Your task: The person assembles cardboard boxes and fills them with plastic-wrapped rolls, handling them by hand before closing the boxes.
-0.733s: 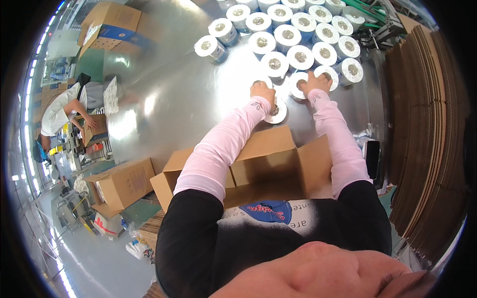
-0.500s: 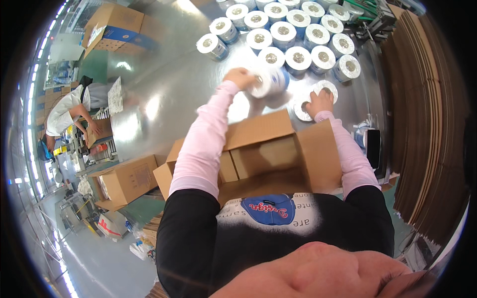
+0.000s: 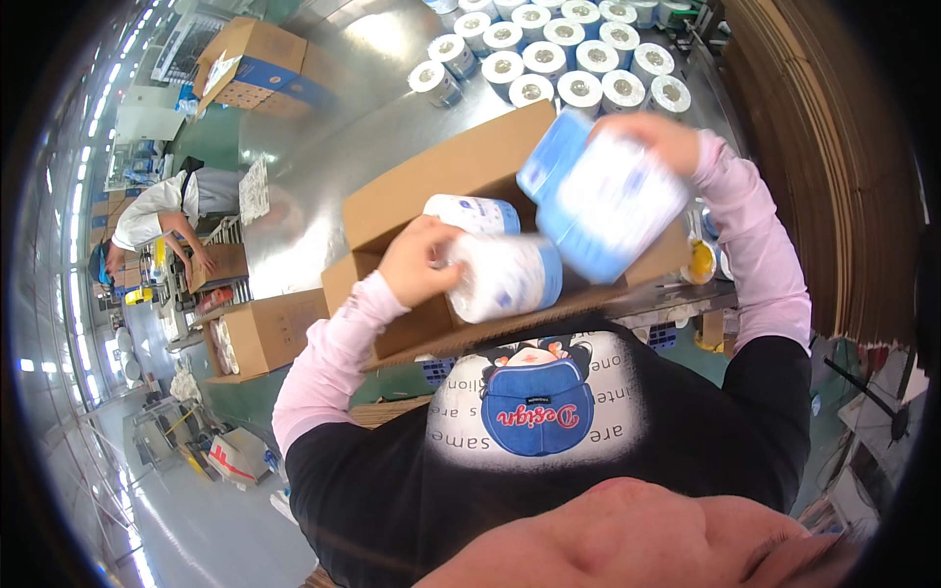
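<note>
An open cardboard box (image 3: 446,176) stands close in front of my body, its far flap raised. Over its left part, my left hand (image 3: 420,263) is closed on a white and blue wrapped paper roll (image 3: 505,279) lying on its side. Just beyond that one is a second wrapped roll (image 3: 475,213), partly inside the box; whether my fingers also hold it I cannot tell. My right hand (image 3: 652,139) grips the top of a blurred pair of wrapped rolls, one large in front (image 3: 613,206) and one behind (image 3: 551,157), tilted above the box's right side.
Many upright wrapped rolls (image 3: 544,61) crowd the far side of the metal table (image 3: 328,147). Flattened cardboard (image 3: 823,196) is stacked at right. A filled box (image 3: 270,333) sits at left, another box (image 3: 260,64) farther off. A co-worker (image 3: 147,216) handles a carton. A yellow-centred roll (image 3: 702,263) lies at right.
Both hands have come from the table back toward my body, bringing rolls over the box. The box appears tilted and shifted, and the nearest rolls have left the table.
</note>
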Motion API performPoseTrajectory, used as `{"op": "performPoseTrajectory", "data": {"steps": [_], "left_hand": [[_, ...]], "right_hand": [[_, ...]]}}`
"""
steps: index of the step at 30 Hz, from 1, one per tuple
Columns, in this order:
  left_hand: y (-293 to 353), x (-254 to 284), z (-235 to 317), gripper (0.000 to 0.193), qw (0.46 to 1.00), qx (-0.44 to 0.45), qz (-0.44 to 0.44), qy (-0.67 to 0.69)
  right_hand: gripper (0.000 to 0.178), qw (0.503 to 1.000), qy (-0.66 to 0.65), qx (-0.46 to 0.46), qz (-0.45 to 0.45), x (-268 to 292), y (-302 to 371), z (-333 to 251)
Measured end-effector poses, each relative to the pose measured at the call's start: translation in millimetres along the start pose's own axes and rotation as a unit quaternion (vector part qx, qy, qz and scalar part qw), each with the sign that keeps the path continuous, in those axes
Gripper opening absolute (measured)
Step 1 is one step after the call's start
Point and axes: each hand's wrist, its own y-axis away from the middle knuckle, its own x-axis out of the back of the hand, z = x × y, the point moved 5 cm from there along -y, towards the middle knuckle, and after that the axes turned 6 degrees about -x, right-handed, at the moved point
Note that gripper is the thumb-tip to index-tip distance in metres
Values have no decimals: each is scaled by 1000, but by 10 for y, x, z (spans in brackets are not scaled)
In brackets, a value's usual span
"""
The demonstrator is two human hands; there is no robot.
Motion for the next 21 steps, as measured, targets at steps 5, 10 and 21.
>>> {"op": "performPoseTrajectory", "data": {"steps": [5, 10, 21], "left_hand": [[-11, -946, 1, 34, 961, -114, -72, -239], [-519, -2186, -847, 29, 942, -121, -108, -295], [-1347, -774, 49, 27, 957, -5, -74, 281]], "right_hand": [[28, 831, 553, 28, -57, -1460, -162, -74], [34, 806, 495, -299, -130, -1879, -199, 1180], [57, 884, 238, -73, 396, -1031, 527, 524]]}}
